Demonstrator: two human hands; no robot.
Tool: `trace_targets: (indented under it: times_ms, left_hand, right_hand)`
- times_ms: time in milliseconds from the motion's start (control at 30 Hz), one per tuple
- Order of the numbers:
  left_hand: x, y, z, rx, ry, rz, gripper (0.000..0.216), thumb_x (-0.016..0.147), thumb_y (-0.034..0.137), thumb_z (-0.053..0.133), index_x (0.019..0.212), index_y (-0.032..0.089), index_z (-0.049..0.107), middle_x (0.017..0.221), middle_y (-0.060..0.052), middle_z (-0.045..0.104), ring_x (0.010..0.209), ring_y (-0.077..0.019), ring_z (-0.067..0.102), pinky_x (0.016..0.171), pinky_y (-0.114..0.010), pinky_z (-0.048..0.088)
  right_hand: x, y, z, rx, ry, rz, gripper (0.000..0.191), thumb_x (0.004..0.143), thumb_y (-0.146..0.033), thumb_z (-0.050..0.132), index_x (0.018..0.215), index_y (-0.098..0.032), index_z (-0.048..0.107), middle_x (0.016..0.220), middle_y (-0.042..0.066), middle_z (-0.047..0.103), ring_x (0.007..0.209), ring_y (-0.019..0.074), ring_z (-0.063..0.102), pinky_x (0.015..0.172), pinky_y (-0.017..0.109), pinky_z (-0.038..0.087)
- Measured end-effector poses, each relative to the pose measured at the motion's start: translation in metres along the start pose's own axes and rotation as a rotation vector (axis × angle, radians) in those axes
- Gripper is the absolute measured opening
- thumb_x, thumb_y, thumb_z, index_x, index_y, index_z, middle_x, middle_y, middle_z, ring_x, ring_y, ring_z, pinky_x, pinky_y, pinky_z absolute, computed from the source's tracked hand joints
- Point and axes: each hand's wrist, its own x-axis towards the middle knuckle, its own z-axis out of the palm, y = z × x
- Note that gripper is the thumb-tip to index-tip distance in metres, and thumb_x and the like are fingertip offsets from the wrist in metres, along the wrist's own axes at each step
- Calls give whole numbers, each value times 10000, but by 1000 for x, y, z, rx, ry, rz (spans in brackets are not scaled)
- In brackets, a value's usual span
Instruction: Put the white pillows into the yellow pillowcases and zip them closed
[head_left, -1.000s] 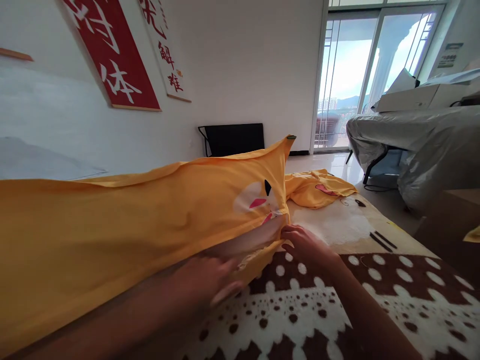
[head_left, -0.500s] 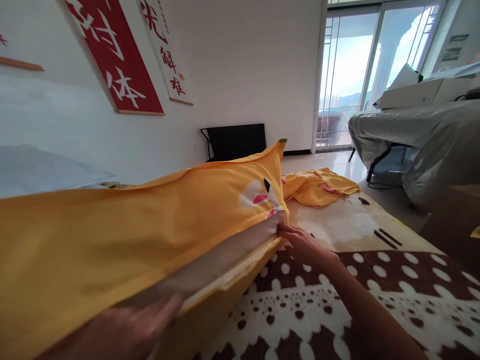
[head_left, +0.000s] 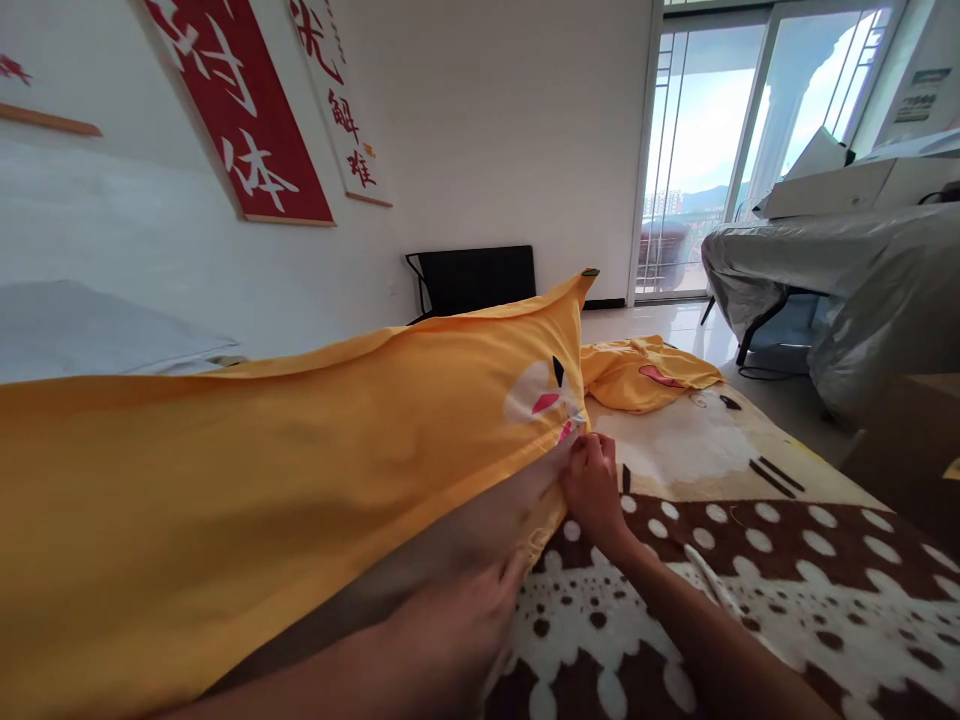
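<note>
A long yellow pillowcase (head_left: pixel 300 480), printed with a cartoon face near its far corner, stretches across the left and middle of the head view. Along its lower side a gap shows the greyish-white inner pillow (head_left: pixel 450 540). At the far end of that gap, my right hand (head_left: pixel 592 480) is closed, its fingers gripping the pillowcase's edge. My left hand (head_left: pixel 472 610) reaches along the gap, against the lower edge of the opening. Motion smears its fingers, so their grip is unclear.
A brown and cream patterned blanket (head_left: pixel 750 570) lies underneath, with a thin white strip (head_left: pixel 709 575) on it. Beyond is another crumpled yellow cloth (head_left: pixel 645 375). A black chair (head_left: pixel 476 283) stands by the wall; a plastic-covered table (head_left: pixel 840 245) stands at right.
My left hand has moved right and forward along the gap. My right hand has curled into a closed grip at the corner, and the pillowcase's far end has shifted slightly right.
</note>
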Motion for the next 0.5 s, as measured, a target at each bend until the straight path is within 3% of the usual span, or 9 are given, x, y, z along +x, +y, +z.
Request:
trace_targets:
  times_ms: [100, 167, 267, 333, 400, 500]
  left_hand:
    - [26, 5, -10, -42, -136, -89, 658, 766, 212, 481, 1393, 76, 332, 1134, -153, 653, 787, -192, 659, 631, -266, 481]
    - [46, 3, -16, 70, -180, -27, 511, 752, 163, 499, 1259, 97, 511, 1044, -122, 685, 768, -189, 653, 630, -264, 473]
    - [85, -5, -20, 379, -40, 281, 207, 799, 158, 504, 883, 142, 693, 1026, -111, 682, 928, -216, 611, 804, -308, 453]
    - [116, -13, -14, 509, 69, 470, 210, 833, 172, 508, 740, 165, 696, 982, -82, 690, 967, -207, 577, 894, -323, 408]
    - [144, -22, -3, 534, 104, 506, 213, 832, 145, 521, 696, 174, 682, 880, -46, 698, 903, -178, 575, 909, -305, 389]
    - [170, -38, 16, 512, 178, 393, 204, 854, 120, 484, 825, 155, 683, 900, -52, 693, 882, -169, 572, 892, -302, 393]
  right_hand:
    - [3, 14, 4, 98, 21, 113, 461, 644, -160, 517, 1102, -167, 463, 1081, 156, 539, 953, 256, 565, 808, 384, 489]
    - [9, 23, 4, 132, -118, 227, 442, 658, -201, 536, 1096, -151, 511, 968, 130, 618, 810, 234, 611, 664, 320, 503]
    - [17, 33, 2, 90, -311, 270, 176, 668, -218, 519, 802, -158, 617, 710, 70, 651, 649, 191, 601, 527, 233, 416]
    - [20, 36, -1, 60, -306, 244, 87, 644, -195, 516, 655, -168, 599, 642, 68, 638, 617, 175, 573, 508, 220, 356]
    - [23, 39, -3, 35, -290, 234, 74, 605, -154, 505, 601, -173, 576, 610, 63, 623, 588, 156, 535, 504, 221, 311]
    - [26, 46, -8, 40, -278, 255, 108, 548, -121, 464, 574, -180, 551, 566, 31, 581, 546, 129, 471, 496, 220, 265]
